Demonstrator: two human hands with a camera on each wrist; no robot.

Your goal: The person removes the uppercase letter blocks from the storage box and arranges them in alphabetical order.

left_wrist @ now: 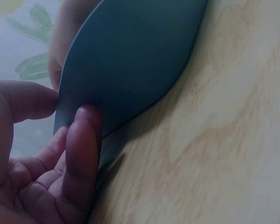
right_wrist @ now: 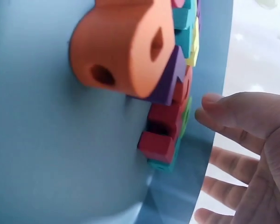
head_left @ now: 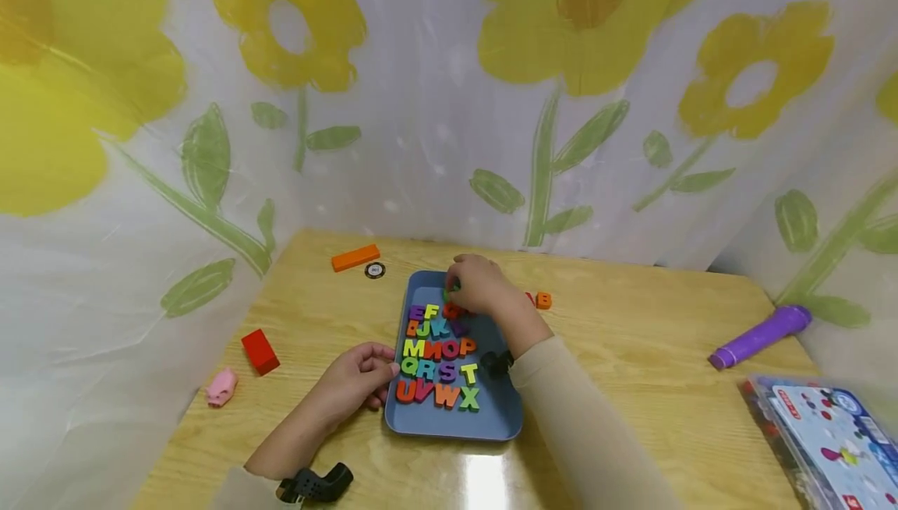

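Observation:
A blue-grey tray (head_left: 456, 424) lies on the table with rows of colourful letter blocks (head_left: 438, 350) in it. My left hand (head_left: 361, 377) is at its left side. In the left wrist view the thumb (left_wrist: 35, 100) meets the tray's rim and a finger (left_wrist: 84, 149) presses the outer wall, pinching the edge. My right hand (head_left: 480, 284) is over the far end of the tray, near a green letter (head_left: 447, 294) and a red one (head_left: 451, 310). Its fingers are loosely bent in the right wrist view, nothing visible between them, beside an orange letter P (right_wrist: 116, 51) and a dark red letter (right_wrist: 158, 144).
An orange letter B (head_left: 543, 300) and a partly hidden red letter lie right of the tray. Left are an orange block (head_left: 355, 258), a round chip (head_left: 375, 270), a red block (head_left: 260, 352) and a pink pig (head_left: 221, 387). A purple flashlight-like cylinder (head_left: 761, 337) and a clear package (head_left: 828, 440) lie right.

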